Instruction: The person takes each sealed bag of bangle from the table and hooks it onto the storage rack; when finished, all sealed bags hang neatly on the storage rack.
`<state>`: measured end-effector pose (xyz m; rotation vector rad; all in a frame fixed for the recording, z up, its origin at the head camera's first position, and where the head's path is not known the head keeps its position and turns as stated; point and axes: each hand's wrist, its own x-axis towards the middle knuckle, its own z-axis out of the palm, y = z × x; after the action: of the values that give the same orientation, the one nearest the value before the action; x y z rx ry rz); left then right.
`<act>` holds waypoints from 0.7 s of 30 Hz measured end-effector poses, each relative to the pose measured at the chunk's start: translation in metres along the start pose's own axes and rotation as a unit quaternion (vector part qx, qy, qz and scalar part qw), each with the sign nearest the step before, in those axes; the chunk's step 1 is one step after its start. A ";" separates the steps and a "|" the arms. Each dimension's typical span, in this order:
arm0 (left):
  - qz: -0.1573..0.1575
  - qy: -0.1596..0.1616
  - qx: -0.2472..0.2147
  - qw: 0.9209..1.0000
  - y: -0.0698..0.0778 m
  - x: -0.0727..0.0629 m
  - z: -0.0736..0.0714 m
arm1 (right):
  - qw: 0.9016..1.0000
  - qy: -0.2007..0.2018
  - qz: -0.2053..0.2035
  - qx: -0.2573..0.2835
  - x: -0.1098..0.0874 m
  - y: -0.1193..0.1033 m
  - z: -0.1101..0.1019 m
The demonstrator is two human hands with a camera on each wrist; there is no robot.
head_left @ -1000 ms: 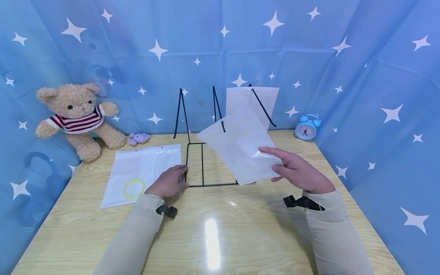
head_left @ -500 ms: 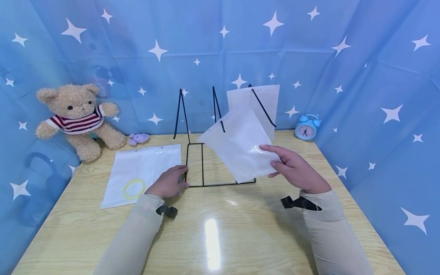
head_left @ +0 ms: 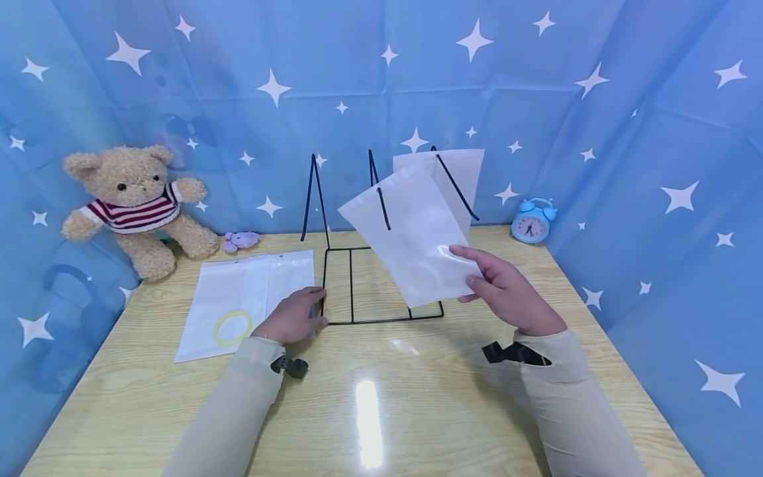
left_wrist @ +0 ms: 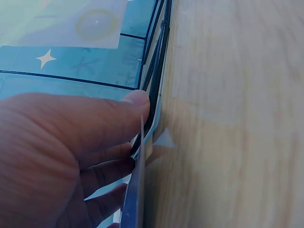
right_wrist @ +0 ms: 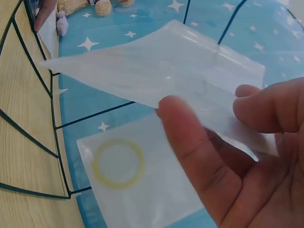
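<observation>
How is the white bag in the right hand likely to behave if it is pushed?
The white bag probably bends easily: its edge curves in the right wrist view. It may be slippery, since its surface shines. It seems light: the right hand holds it near one corner.

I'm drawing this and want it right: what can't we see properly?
Head view: the held bag hides part of the rear bag.
Head view: the left hand covers part of a flat bag.
Head view: the marks on the clock are too small.
Right wrist view: the top edge cuts off most of the teddy.
</observation>
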<state>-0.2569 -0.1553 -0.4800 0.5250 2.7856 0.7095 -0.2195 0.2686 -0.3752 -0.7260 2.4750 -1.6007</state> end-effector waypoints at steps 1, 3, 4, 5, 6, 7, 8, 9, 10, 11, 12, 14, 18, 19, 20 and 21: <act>0.000 -0.001 0.000 1.000 0.000 0.000 0.000 | 1.000 -0.001 0.003 -0.011 0.000 0.000 0.001; 0.000 -0.001 0.000 1.000 0.000 0.000 0.000 | 0.999 -0.006 0.010 -0.044 0.000 -0.001 0.002; 0.000 -0.001 0.000 1.000 0.000 0.000 0.000 | 0.998 -0.008 0.013 -0.064 0.000 -0.002 0.003; 0.000 -0.001 0.000 1.000 0.000 0.000 0.000 | 0.996 -0.010 0.014 -0.084 0.000 -0.003 0.003; 0.000 0.000 0.000 1.000 -0.001 0.000 0.000 | 0.995 -0.011 0.014 -0.101 0.000 -0.003 0.004; -0.002 0.000 0.000 1.000 -0.001 0.000 0.000 | 0.993 -0.012 0.015 -0.114 0.000 -0.004 0.005; -0.002 0.000 -0.001 1.000 -0.001 0.000 0.000 | 0.992 -0.014 0.017 -0.121 0.000 -0.004 0.005; -0.004 0.000 -0.001 1.000 -0.001 0.000 0.000 | 0.992 -0.015 0.019 -0.124 0.000 -0.004 0.005; -0.005 0.000 -0.001 1.000 -0.001 0.000 0.000 | 0.992 -0.016 0.021 -0.124 0.000 -0.005 0.006; -0.006 0.000 -0.002 1.000 0.000 0.000 0.000 | 0.992 -0.016 0.024 -0.121 0.000 -0.004 0.006; -0.006 0.000 -0.001 1.000 0.000 0.000 0.000 | 0.993 -0.016 0.027 -0.117 0.000 -0.004 0.006; -0.007 0.000 -0.001 1.000 0.000 0.000 0.001 | 0.993 -0.017 0.033 -0.112 0.001 -0.003 0.006; -0.005 0.001 0.001 1.000 0.000 0.000 0.001 | 0.996 -0.012 0.038 -0.084 0.002 -0.002 0.005; -0.005 0.000 0.001 1.000 0.000 0.000 0.001 | 0.996 -0.011 0.038 -0.076 0.002 -0.001 0.005; -0.004 0.000 0.001 1.000 0.000 0.000 0.000 | 0.997 -0.008 0.039 -0.066 0.002 0.000 0.005; -0.004 0.000 0.001 1.000 0.000 0.000 0.000 | 0.998 -0.004 0.038 -0.058 0.003 0.000 0.006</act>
<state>-0.2566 -0.1552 -0.4802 0.5137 2.7877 0.7043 -0.2201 0.2626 -0.3773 -0.6432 2.5741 -1.4359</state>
